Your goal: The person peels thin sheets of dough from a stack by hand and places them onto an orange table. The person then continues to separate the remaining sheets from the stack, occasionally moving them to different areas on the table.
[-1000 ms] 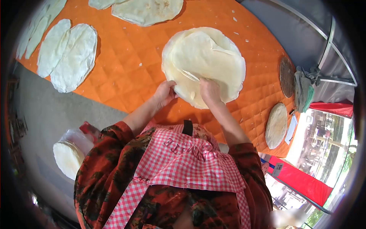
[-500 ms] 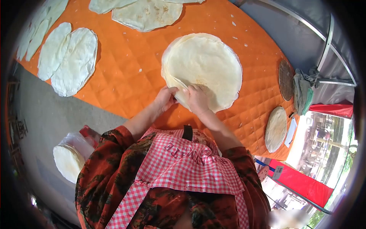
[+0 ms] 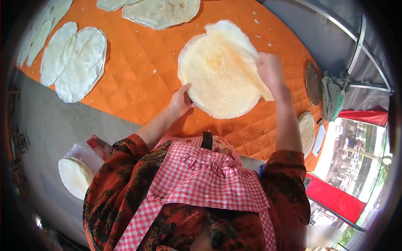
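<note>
A round stack of thin, pale flatbreads (image 3: pixel 213 90) lies in front of me. My left hand (image 3: pixel 181 101) grips its lower left rim, thumb on the edge; the fingertips are partly hidden. My right hand (image 3: pixel 270 73) is at the stack's right side, closed on the edge of the top flatbread (image 3: pixel 234 42). That sheet is lifted and folded over to the right, blurred by motion, and its far part still lies over the upper right of the stack. A faintly browned patch shows on the surface beneath.
An orange quilted cloth (image 3: pixel 138 83) covers the table, with small crumbs on it. More flatbreads (image 3: pixel 81 65) lie at the left and along the far side. On the right are a round wire rack (image 3: pixel 313 83), another flatbread (image 3: pixel 307 131) and grey cloths (image 3: pixel 332 94). A bagged stack (image 3: pixel 75 175) sits lower left.
My right hand has swept right and away from me, peeling the top flatbread across the stack. My left hand stays at the lower left rim, slightly nearer the edge.
</note>
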{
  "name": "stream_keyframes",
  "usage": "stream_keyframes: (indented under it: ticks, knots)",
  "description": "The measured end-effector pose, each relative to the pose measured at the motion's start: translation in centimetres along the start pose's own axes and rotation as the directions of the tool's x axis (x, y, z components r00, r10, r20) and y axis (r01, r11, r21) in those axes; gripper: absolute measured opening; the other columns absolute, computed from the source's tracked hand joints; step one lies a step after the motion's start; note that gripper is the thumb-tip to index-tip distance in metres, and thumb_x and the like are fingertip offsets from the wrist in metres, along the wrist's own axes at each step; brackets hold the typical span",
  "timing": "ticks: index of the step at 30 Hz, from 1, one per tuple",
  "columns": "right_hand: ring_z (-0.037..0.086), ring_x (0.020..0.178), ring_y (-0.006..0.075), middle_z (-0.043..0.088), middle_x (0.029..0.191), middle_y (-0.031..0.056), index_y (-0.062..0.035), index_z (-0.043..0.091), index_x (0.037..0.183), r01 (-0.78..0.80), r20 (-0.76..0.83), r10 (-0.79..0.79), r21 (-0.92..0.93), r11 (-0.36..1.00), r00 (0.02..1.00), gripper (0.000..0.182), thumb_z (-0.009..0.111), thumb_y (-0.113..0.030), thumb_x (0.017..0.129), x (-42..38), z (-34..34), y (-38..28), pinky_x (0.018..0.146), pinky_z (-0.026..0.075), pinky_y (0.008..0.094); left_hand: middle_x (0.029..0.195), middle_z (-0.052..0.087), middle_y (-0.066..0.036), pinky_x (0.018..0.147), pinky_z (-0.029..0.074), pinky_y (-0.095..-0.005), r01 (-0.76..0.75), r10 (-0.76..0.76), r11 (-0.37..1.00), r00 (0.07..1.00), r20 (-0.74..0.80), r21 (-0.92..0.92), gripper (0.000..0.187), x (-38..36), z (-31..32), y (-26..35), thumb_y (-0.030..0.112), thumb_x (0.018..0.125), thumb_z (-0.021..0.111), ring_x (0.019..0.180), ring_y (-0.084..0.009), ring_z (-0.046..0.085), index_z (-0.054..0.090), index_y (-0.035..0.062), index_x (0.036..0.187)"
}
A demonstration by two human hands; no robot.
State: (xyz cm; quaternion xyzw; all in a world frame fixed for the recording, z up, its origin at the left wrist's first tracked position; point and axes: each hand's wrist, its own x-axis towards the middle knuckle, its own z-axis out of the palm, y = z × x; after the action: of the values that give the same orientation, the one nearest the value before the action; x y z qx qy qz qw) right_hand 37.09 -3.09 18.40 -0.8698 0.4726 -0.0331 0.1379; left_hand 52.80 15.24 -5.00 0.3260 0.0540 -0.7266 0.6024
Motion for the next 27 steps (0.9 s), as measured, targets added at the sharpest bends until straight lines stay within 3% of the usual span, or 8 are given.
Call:
stream_keyframes:
  ticks: [3, 5, 7, 10, 16, 19, 24, 27]
  knots:
    - [0.061, 0.076, 0.0382, 0.063, 0.077, 0.0198, -0.0033, 0.064, 0.082, 0.102, -0.059, -0.111, -0.135, 0.986, 0.992, 0.015, 0.05, -0.003, 0.076, -3.8, 0.1, -3.1, 0.067, 0.048, 0.046, 0.134, 0.05, -0.013, 0.094, 0.047, -0.045, -0.014, 0.021, 0.996, 0.996, 0.088, -0.085, 0.049, -0.4, 0.0, 0.1, 0.037, 0.097, 0.035, 0.118, -0.0279, 0.053, 0.038, 0.006, 0.135]
    - [0.061, 0.075, 0.0374, 0.062, 0.077, 0.0189, -0.0048, 0.063, 0.079, 0.173, -0.151, -0.185, -0.088, 0.981, 0.971, 0.012, 0.052, -0.004, 0.074, -5.9, 6.6, -3.0, 0.068, 0.049, 0.045, 0.133, 0.05, -0.014, 0.094, 0.047, -0.0457, -0.018, 0.032, 0.995, 0.988, 0.15, -0.099, 0.049, -0.8, 0.2, 0.4, 0.036, 0.097, 0.033, 0.118, -0.0289, 0.052, 0.038, 0.005, 0.135]
    - [0.062, 0.076, 0.0371, 0.064, 0.079, 0.0184, -0.005, 0.065, 0.085, 0.252, 0.003, -0.253, -0.117, 0.961, 0.967, 0.018, 0.047, -0.005, 0.08, -6.5, 15.5, -0.2, 0.07, 0.049, 0.046, 0.133, 0.051, -0.014, 0.095, 0.046, -0.0459, -0.007, 0.023, 0.996, 0.982, 0.186, -0.088, 0.049, -0.7, 0.1, 0.3, 0.035, 0.097, 0.033, 0.118, -0.0294, 0.052, 0.038, 0.0038, 0.134]
    - [0.063, 0.074, 0.0357, 0.064, 0.078, 0.018, -0.0047, 0.064, 0.083, 0.288, -0.122, -0.302, -0.12, 0.95, 0.945, 0.016, 0.049, -0.005, 0.078, -8.1, 19.7, -0.4, 0.068, 0.049, 0.0456, 0.13, 0.053, -0.015, 0.095, 0.047, -0.0453, 0.003, 0.003, 1.0, 0.983, 0.185, -0.03, 0.048, -0.2, -1.0, 0.2, 0.032, 0.095, 0.035, 0.116, -0.0292, 0.054, 0.039, 0.0019, 0.133]
    - [0.063, 0.079, 0.0341, 0.063, 0.083, 0.0166, -0.0048, 0.061, 0.081, 0.13, 0.043, -0.126, -0.114, 0.985, 0.991, 0.012, 0.051, -0.004, 0.076, -6.8, 16.3, -0.6, 0.07, 0.05, 0.0436, 0.126, 0.056, -0.014, 0.093, 0.048, -0.0442, -0.033, 0.03, 0.999, 0.987, 0.159, 0.015, 0.044, 0.0, -0.9, -0.1, 0.024, 0.092, 0.041, 0.11, -0.0283, 0.058, 0.043, 0.0008, 0.129]
    - [0.063, 0.081, 0.0342, 0.064, 0.087, 0.0165, -0.0041, 0.06, 0.083, 0.16, 0.056, -0.158, -0.043, 0.986, 0.986, 0.011, 0.051, -0.006, 0.079, -7.4, 17.1, -1.4, 0.07, 0.05, 0.0431, 0.122, 0.058, -0.012, 0.091, 0.049, -0.0432, -0.063, 0.055, 0.997, 0.986, 0.155, 0.046, 0.04, -0.3, -0.5, -0.1, 0.016, 0.089, 0.047, 0.108, -0.0268, 0.059, 0.045, 0.0034, 0.127]
    - [0.061, 0.089, 0.0339, 0.062, 0.097, 0.0158, -0.0025, 0.059, 0.099, 0.185, -0.098, -0.177, 0.084, 0.979, 0.979, 0.024, 0.058, -0.012, 0.077, -8.4, 18.9, -1.4, 0.075, 0.05, 0.0432, 0.114, 0.061, -0.008, 0.084, 0.053, -0.0402, -0.097, 0.087, 0.987, 0.993, 0.083, 0.124, 0.037, -0.5, 0.4, -0.4, 0.008, 0.087, 0.057, 0.103, -0.0223, 0.061, 0.049, 0.0085, 0.123]
    - [0.06, 0.093, 0.0337, 0.061, 0.102, 0.0155, -0.0009, 0.057, 0.107, 0.23, -0.205, -0.207, 0.099, 0.968, 0.957, 0.032, 0.059, -0.014, 0.078, -9.5, 18.9, -1.7, 0.078, 0.049, 0.0441, 0.115, 0.06, -0.008, 0.081, 0.054, -0.0386, -0.076, 0.073, 0.972, 0.997, 0.021, 0.223, 0.038, 0.0, 0.3, -0.7, 0.014, 0.088, 0.062, 0.101, -0.0215, 0.061, 0.049, 0.0082, 0.123]
